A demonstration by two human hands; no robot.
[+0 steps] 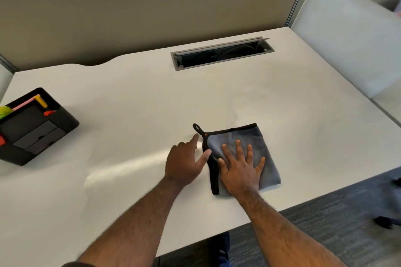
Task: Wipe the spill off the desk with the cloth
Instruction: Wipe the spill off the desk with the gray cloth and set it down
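Grey microfibre with a black binding, the cloth (243,156) lies folded flat on the white desk (130,97), a little right of the frame's centre and close to the desk's near edge. A black hanging loop sticks out from its upper left corner. The right hand (240,167) rests palm down on the cloth, fingers spread wide and pressing on the fabric, not gripping it. The left hand (186,160) sits just beside the cloth's left edge, fingers loosely extended and apart, the thumb tip touching the black binding and the index finger pointing toward the loop. A faint damp sheen, the spill (240,110), shows on the desk just above the cloth. At the left of the frame stands a black desk organiser (34,128) holding coloured pens. Toward the upper middle, an open cable slot (221,53) is set into the desk. A pale chair (347,34) stands at the upper right.
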